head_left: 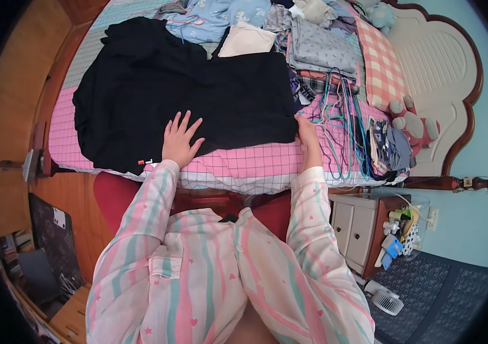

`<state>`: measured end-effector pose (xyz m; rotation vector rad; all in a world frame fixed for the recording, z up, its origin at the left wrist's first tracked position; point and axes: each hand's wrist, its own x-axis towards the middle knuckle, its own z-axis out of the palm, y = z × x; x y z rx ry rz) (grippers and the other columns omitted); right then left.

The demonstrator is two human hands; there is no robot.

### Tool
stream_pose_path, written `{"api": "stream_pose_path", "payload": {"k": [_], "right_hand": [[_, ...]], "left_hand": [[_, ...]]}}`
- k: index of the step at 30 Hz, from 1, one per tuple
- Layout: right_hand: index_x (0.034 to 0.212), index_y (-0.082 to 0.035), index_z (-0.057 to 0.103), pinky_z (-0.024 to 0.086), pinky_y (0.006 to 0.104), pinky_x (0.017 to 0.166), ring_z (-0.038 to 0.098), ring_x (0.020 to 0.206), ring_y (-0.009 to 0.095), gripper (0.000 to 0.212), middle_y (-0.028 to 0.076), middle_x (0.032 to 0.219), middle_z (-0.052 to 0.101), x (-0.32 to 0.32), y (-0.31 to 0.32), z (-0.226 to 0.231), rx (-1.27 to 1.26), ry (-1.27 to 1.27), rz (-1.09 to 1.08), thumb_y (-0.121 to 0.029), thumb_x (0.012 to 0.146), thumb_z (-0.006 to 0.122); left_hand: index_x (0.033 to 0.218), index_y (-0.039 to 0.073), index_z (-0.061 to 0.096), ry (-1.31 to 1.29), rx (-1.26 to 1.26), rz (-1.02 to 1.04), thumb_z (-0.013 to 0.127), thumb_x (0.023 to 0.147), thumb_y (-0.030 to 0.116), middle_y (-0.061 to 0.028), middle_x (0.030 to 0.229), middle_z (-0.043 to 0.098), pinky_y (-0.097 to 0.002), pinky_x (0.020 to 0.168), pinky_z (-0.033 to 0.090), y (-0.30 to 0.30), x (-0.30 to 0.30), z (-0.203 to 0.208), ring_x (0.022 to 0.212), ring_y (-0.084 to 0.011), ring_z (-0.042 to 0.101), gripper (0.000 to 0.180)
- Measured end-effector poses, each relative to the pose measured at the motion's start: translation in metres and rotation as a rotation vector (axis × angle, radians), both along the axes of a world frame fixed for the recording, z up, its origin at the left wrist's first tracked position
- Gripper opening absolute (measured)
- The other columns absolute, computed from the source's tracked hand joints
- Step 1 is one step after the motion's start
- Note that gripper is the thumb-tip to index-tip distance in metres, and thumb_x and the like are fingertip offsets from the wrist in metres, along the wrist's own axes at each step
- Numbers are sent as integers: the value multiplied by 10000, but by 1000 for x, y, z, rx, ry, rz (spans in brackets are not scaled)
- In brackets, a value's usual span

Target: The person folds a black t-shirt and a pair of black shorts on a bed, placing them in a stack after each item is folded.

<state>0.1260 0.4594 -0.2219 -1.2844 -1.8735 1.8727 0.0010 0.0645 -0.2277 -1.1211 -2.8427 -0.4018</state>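
Note:
A large black garment (140, 86) lies spread on the bed, with a small red and white tag (145, 163) showing at its lower left edge. I cannot make out what kind of garment it is. My left hand (181, 141) rests flat on its near part, fingers spread. At the garment's right end, my right hand (308, 140) has its fingers closed at the edge of the cloth; the fingertips are partly hidden. A cream cloth piece (247, 40) lies just beyond the black garment.
Several thin coloured hangers (338, 126) lie right of my right hand, beside folded clothes (390, 146). Behind them are a stack of folded grey fabric (321, 49), a checked pillow (378, 63) and a pink plush toy (413, 123). A nightstand (354, 229) stands at the right.

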Motion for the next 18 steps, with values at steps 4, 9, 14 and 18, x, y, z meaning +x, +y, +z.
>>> {"api": "stream_pose_path", "payload": {"k": [4,9,14,18], "right_hand": [[948,0,725,439,280,722,564,798,113,301,6,881,677,-2,-5,8,-52,82,-31,-290,983,651],[942,-13,727,432,245,755,529,787,82,243,1,1002,736,-9,-17,8,71,372,-27,-218,1018,619],[932,-16,674,439,245,769,525,802,72,244,4,1014,748,-10,-18,2,304,426,80,-199,1050,562],[928,-48,645,453,303,778,554,783,163,203,69,859,688,-13,-27,8,612,190,67,-190,1044,558]], "left_hand": [[1539,281,464,-8,6,3,578,995,446,-91,1667,309,-503,1244,191,-1,0,-1,1540,-343,248,580],[1541,281,461,-8,3,5,572,998,449,-89,1672,300,-501,1247,185,-2,0,-3,1545,-338,239,579],[1544,279,456,-13,-3,4,563,1002,456,-89,1676,291,-500,1250,181,0,0,-1,1547,-337,232,580],[1543,276,456,-19,5,6,556,1007,458,-91,1676,290,-502,1249,185,-1,0,-3,1546,-339,234,576]]}}
